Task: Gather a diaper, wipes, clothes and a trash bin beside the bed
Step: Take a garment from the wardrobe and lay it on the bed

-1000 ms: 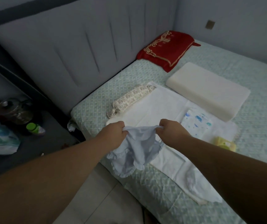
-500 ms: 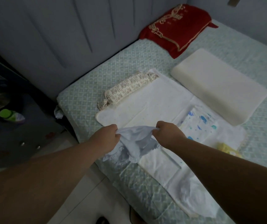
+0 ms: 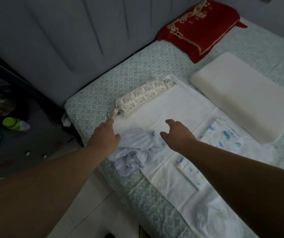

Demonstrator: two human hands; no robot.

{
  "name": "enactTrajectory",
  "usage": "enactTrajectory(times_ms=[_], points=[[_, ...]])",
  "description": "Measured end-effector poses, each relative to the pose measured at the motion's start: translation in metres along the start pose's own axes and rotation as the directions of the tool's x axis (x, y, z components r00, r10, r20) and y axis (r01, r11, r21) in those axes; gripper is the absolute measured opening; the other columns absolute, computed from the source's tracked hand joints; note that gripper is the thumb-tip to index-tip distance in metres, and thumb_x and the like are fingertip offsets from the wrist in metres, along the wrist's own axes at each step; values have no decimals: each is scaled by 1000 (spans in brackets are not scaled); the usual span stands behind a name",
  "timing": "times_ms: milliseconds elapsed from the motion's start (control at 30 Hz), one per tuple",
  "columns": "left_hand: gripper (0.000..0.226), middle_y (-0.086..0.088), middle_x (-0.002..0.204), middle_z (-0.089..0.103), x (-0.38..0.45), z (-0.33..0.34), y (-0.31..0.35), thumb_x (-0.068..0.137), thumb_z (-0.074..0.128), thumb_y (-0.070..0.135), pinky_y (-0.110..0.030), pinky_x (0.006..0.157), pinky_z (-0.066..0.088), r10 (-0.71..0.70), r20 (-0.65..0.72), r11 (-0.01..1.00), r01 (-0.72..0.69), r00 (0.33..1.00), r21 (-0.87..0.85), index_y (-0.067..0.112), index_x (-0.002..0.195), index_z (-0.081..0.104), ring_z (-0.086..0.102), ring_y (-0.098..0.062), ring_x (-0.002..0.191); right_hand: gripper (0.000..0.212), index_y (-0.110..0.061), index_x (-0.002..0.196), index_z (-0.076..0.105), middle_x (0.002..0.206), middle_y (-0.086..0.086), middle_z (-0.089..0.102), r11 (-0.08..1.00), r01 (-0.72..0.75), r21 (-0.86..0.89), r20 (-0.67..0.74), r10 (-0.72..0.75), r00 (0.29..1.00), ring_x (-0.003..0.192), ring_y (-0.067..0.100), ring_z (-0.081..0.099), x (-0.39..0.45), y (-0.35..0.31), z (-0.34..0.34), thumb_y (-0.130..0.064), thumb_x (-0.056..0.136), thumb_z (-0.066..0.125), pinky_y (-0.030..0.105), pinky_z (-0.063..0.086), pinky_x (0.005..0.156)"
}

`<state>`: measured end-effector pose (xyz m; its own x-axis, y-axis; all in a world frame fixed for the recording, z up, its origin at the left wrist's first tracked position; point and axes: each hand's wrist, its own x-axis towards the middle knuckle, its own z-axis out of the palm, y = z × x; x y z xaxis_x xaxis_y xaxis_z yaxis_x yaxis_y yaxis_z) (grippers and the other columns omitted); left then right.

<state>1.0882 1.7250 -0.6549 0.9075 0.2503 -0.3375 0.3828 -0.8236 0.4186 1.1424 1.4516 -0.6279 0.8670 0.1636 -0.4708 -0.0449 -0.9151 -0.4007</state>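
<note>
A pale blue baby garment [image 3: 137,148] lies crumpled on the near edge of the white changing pad [image 3: 175,109] on the bed. My left hand [image 3: 106,134] hovers just left of the garment, fingers spread, holding nothing. Just right of the cloth, my right hand [image 3: 177,133] is open too, palm down. A folded diaper [image 3: 223,136] with blue prints rests on the pad to the right of my right arm. The wipes pack is hidden behind my right forearm. No trash bin shows.
A floral bolster [image 3: 143,97] lies at the pad's far edge. A white foam pillow [image 3: 246,98] and a red pillow [image 3: 201,26] sit further back. A dark bedside stand [image 3: 34,134] at left carries a green-capped bottle [image 3: 16,123] and a kettle. Tiled floor lies below.
Both hands let go of the blue garment, which now lies on the pad's near edge. The fingers have opened and the hands have moved slightly apart. The camera has tilted lower.
</note>
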Motion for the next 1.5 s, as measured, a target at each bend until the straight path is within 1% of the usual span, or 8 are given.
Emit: enactTrajectory(times_ms=[133,367,533,733,933,1133,1300,1500], points=[[60,-16,127,56,1,0,-1,87,64,34,-48,90,52,2,31,1000,-2,1000,8,18,141,43,56,-37,114,65,-21,152,35,144,12,49,1000,-6,3,8,6,1000,124,30,56,1,0,1,-45,96,55,41,47,102],[72,-16,146,45,-3,0,10,89,63,42,-47,103,44,29,128,999,-34,991,38,17,151,34,45,-36,131,63,-24,150,38,144,10,49,1000,12,14,8,-12,1000,124,29,57,-8,-6,6,-47,94,56,39,48,100],[72,-17,146,44,-10,-8,18,91,63,43,-45,105,43,71,143,995,-80,987,57,16,151,34,46,-35,130,65,-24,151,37,145,10,47,1000,4,12,23,-4,1000,125,30,55,-21,-12,6,-49,93,55,38,46,98],[71,-15,146,46,-24,-30,19,91,61,50,-45,103,44,103,198,986,-126,975,108,17,149,38,49,-34,128,68,-23,152,37,147,12,46,1000,-2,22,15,1,1000,131,31,51,-54,-25,1,-53,93,53,40,44,104],[76,-14,153,41,-56,-53,34,92,59,55,-39,108,39,211,215,967,-236,953,94,15,152,36,42,-32,136,70,-25,152,37,150,11,44,997,-71,10,-52,72,996,135,33,45,-114,-33,-4,-57,92,52,42,40,108],[80,-18,150,42,-116,-78,55,90,58,60,-42,108,40,349,253,912,-390,902,131,13,150,36,41,-34,135,71,-26,151,38,150,10,46,984,-162,74,-169,173,970,133,32,48,-204,-39,-9,-61,90,51,45,43,107],[81,-18,149,40,-171,-93,85,89,56,64,-44,108,39,446,294,834,-512,845,205,17,151,35,41,-35,134,72,-29,152,37,150,9,43,958,-248,141,-243,276,930,134,32,45,-283,-29,-16,-61,89,52,45,42,106],[81,-15,150,39,-244,-85,152,88,55,65,-43,106,39,556,371,716,-655,744,242,19,152,33,39,-33,134,73,-27,154,35,153,10,41,914,-344,217,-327,400,856,136,32,44,-385,11,-30,-60,92,53,42,41,108]])
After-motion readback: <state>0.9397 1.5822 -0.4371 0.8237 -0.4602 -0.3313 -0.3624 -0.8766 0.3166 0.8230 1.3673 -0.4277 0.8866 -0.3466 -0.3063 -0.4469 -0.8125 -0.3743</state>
